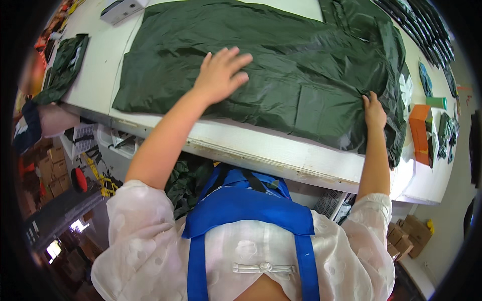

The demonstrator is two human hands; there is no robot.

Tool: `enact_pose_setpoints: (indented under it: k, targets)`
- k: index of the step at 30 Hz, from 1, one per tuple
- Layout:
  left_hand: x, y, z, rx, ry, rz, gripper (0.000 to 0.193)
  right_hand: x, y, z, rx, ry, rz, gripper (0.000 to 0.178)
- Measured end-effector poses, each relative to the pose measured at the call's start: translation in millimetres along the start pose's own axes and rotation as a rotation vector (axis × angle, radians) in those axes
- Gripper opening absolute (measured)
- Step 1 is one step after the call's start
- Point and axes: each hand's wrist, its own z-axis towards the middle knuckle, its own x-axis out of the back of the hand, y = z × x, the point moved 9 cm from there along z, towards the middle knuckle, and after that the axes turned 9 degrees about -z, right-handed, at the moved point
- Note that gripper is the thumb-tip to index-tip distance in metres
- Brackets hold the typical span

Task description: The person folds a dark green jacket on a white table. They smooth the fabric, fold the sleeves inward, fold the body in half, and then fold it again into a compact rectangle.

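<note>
A large dark green garment (201, 75) of thin, shiny fabric, like a raincoat, lies spread across the white table in front of me. Over its left half, my left hand (221, 75) is open with fingers spread, slightly blurred; whether it touches the cloth I cannot tell. On the right, my right hand (374, 111) grips the fabric near the bunched, wrinkled part, fingers bent into a fold. Creases run from that grip toward the middle. The garment's near edge lies close to the table's front edge, and its far right part runs out of view.
The white table (251, 145) has a worn front edge. An orange box (419, 131) and a green roll (437, 103) stand at right. Several folded dark packages (416, 25) lie far right. Another dark green piece (65, 65) and a person's arm are at left. A white box (120, 10) sits far left.
</note>
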Motion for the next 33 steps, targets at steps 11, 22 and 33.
enact_pose_setpoints:
  k: [11, 22, 33]
  targets:
    - [-80.9, -1.8, 1.1, 0.02, -0.216, 0.171, 0.055, -43.5, 164.9, -125.7, -0.092, 0.492, 0.389, 0.025]
    - [-91.1, 50.2, -36.3, -0.032, -0.287, 0.063, 0.066, -63.2, 205.0, -103.2, -0.086, -0.112, -0.081, 0.03]
    - [-49.2, -46.0, -128.3, 0.214, -0.212, 0.012, 0.054, -47.9, -139.5, -161.9, 0.493, 0.072, 0.031, 0.057]
